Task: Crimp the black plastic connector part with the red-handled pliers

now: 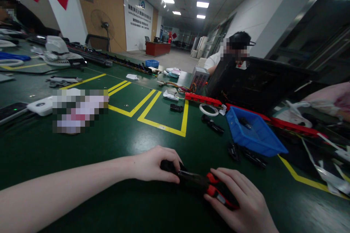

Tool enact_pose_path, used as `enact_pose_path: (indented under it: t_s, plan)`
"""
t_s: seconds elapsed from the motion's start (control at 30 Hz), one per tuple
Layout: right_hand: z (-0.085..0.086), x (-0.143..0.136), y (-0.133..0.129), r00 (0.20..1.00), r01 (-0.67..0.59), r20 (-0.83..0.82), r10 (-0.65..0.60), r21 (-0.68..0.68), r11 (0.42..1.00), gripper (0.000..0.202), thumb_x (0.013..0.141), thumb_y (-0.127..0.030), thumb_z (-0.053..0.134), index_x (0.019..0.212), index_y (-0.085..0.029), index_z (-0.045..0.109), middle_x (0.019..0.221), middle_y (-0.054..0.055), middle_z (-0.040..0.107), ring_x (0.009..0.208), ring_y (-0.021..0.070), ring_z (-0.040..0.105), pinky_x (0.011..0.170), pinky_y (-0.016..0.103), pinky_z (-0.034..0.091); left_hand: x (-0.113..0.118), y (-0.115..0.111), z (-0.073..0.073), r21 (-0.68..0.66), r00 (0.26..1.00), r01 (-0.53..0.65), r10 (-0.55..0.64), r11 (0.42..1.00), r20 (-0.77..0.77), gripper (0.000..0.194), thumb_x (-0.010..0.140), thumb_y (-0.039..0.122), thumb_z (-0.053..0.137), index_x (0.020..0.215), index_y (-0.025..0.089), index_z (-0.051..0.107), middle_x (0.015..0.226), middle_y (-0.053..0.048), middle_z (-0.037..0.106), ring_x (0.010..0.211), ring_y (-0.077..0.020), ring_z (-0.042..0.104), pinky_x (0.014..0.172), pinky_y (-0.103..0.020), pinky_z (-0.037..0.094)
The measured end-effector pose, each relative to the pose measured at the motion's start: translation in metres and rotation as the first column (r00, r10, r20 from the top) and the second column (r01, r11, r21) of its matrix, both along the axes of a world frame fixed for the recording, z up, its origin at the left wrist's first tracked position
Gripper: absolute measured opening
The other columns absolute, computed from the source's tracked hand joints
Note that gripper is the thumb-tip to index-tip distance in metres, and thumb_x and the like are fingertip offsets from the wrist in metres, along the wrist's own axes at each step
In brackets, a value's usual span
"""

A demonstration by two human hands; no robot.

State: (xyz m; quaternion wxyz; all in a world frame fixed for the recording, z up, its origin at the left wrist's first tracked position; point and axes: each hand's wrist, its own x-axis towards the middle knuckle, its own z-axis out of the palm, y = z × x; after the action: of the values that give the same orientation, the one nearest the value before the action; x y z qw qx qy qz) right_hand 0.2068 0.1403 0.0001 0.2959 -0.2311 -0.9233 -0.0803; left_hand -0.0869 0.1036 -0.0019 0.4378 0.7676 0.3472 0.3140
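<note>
Near the front of the green table, my left hand is closed around a small black part. My right hand grips the red and black handles of a pair of pliers. The dark jaws point left and meet the black part beside my left fingertips; blur hides the exact contact. More black parts lie on the table, one inside the yellow-taped rectangle, others beside the blue tray.
A blue tray stands at the right, before a red strip and a large black panel. A white ring lies nearby. Left are a blurred-out object and a white device. A person sits across.
</note>
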Motion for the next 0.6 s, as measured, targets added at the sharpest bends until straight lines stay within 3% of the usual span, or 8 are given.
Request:
enact_pose_path:
  t_s: [0.6]
  plan:
    - [0.0053,-0.0026,-0.0021,1.0,-0.014,-0.016,0.013,-0.083,0.996,0.034,0.085,-0.042,0.065,0.108,-0.017,0.063,0.094,0.01,0.07,0.081,0.02,0.07,0.067,0.027,0.06,0.0014,-0.0007,0.0049,-0.017,0.998,-0.026,0.026,1.0,0.051,0.014,0.081,0.022,0.075,0.093,0.016,0.07,0.115,-0.008,0.065,0.106,-0.0213,0.063,0.093,-0.035,0.048]
